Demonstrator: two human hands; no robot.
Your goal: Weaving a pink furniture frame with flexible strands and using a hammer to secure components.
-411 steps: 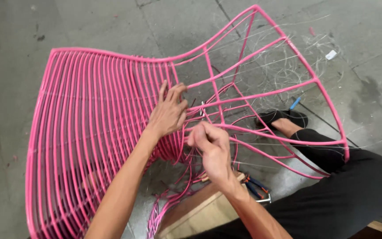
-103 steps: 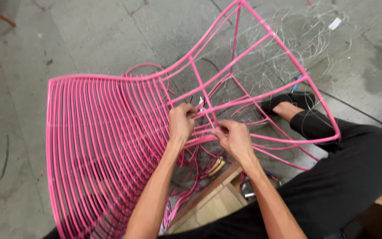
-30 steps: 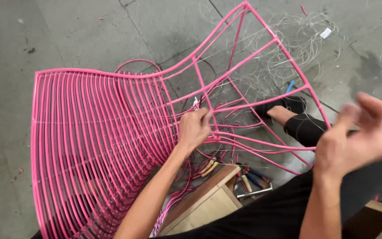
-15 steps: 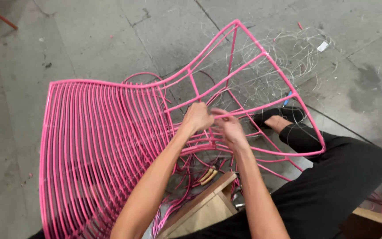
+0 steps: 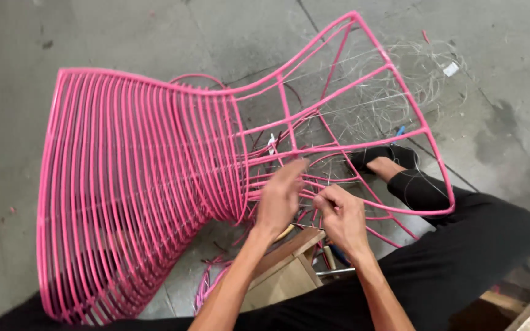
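A pink metal chair frame (image 5: 338, 37) lies tilted before me, its left half wrapped with close rows of pink cord (image 5: 136, 178), its right half bare bars. My left hand (image 5: 281, 196) hovers at the edge of the woven part, fingers loosely spread and blurred. Beside it, my right hand (image 5: 341, 214) pinches a strand of pink cord between thumb and fingers, close to the frame's lower bars. Loose ends of cord (image 5: 207, 285) hang under the frame.
I sit on a low wooden stool (image 5: 289, 263), black-trousered leg (image 5: 461, 245) stretched right, foot in a dark shoe (image 5: 381, 156) under the frame. Tangled thin wire (image 5: 412, 86) lies on the grey concrete floor (image 5: 93, 37) beyond. Tools (image 5: 335, 260) rest by the stool.
My right hand, raised off to the right a second ago, has come back down to the frame beside my left. The left hand has slid slightly lower along the weave edge.
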